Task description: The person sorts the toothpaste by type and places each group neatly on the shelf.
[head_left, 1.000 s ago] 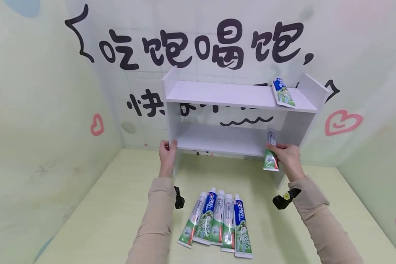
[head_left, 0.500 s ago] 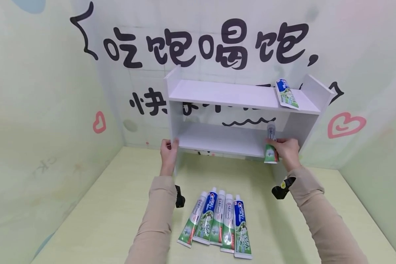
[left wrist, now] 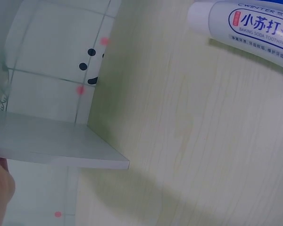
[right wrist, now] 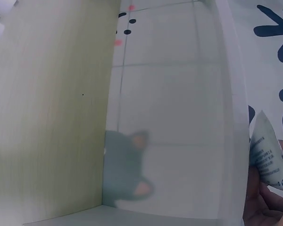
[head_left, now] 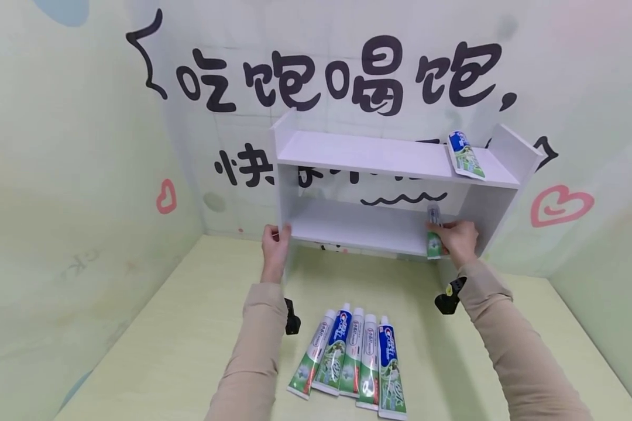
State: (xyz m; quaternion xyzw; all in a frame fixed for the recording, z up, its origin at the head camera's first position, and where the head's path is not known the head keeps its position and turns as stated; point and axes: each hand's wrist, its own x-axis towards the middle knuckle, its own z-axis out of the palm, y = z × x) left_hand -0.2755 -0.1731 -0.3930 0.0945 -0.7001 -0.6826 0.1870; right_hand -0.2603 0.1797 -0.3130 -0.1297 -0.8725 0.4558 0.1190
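A white two-tier shelf stands against the back wall. My right hand pinches a white-and-green toothpaste tube over the right end of its lower board; the fingers cover part of the tube. In the right wrist view the tube's flat end shows beside the board edge. My left hand grips the shelf's left side panel, thumb at its front edge. On the upper board, toward the right, lies a blue-and-green toothpaste tube, its flat end at the front edge.
Several toothpaste tubes lie side by side on the pale wooden table in front of the shelf, including a blue-and-green tube at the right end of the row and a white-and-green tube at the left. Walls enclose the table left, right and behind.
My right hand has moved the white-and-green tube up and farther in over the lower board. My left hand keeps its grip on the side panel. The head view has shifted slightly.
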